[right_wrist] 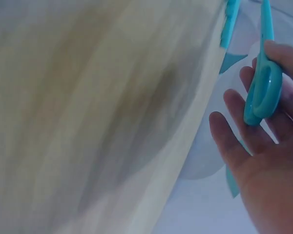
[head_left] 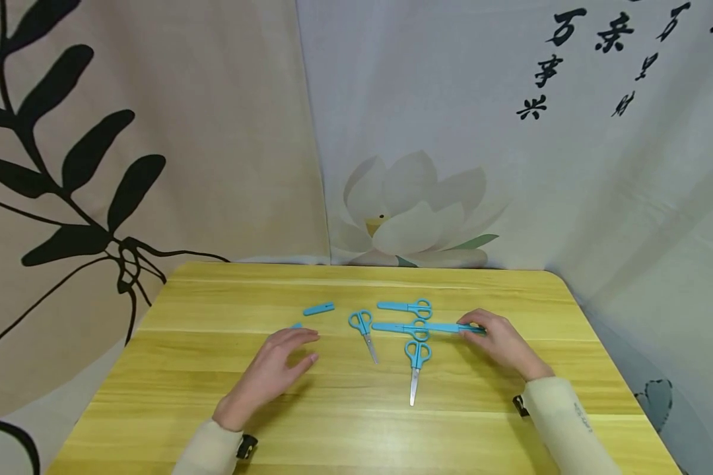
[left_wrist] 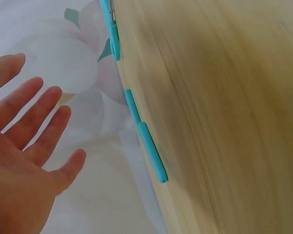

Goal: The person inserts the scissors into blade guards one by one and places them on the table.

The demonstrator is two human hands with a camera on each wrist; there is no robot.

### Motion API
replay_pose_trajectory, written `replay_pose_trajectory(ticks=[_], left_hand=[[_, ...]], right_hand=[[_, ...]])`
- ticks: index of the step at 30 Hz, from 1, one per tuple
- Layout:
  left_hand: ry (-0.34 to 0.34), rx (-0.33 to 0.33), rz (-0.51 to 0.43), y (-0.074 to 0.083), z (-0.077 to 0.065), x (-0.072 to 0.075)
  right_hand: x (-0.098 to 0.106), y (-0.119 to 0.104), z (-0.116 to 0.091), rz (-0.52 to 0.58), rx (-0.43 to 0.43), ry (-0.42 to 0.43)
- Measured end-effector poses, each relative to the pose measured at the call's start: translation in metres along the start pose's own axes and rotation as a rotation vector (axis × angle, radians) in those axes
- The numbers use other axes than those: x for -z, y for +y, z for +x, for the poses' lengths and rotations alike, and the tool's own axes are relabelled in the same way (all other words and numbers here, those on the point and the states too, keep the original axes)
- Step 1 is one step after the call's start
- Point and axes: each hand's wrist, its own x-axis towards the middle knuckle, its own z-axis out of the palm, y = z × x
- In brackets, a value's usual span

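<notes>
My right hand (head_left: 502,340) pinches a pair of blue scissors (right_wrist: 266,92) by the handles. A blue sheath (head_left: 442,326) appears to cover its blades, pointing left toward the handles of sheathed scissors (head_left: 391,327) on the table. My left hand (head_left: 273,369) hovers at the left with spread fingers, holding nothing. Beyond it lie a blue sheath (head_left: 319,309) and another sheath (head_left: 297,325), partly hidden by the hand; the left wrist view shows both. More sheathed scissors (head_left: 395,306) lie behind. Two pairs have bare blades: tilted scissors (head_left: 362,321) and front scissors (head_left: 417,356).
The wooden table (head_left: 344,429) has a rounded far right corner. Behind it hangs a pale curtain (head_left: 243,132) printed with dark leaves, a lotus and black characters. Each wrist wears a black strap, such as the left strap (head_left: 247,446).
</notes>
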Motion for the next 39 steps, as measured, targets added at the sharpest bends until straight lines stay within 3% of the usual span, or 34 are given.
replay_pose_trajectory(ticks=[9, 19, 30, 39], left_hand=[[0.001, 0.003, 0.009, -0.006, -0.003, 0.0], [-0.013, 0.013, 0.002, -0.007, -0.004, 0.001], [-0.027, 0.026, 0.009, -0.007, -0.004, 0.003], [-0.041, 0.037, 0.017, -0.008, -0.001, 0.003]], right_hand=[[0.008, 0.023, 0.009, -0.005, -0.118, -0.06], [0.01, 0.04, 0.021, -0.067, -0.144, -0.07], [0.006, 0.041, 0.029, -0.178, -0.068, -0.099], [0.008, 0.032, 0.027, -0.155, -0.142, -0.144]])
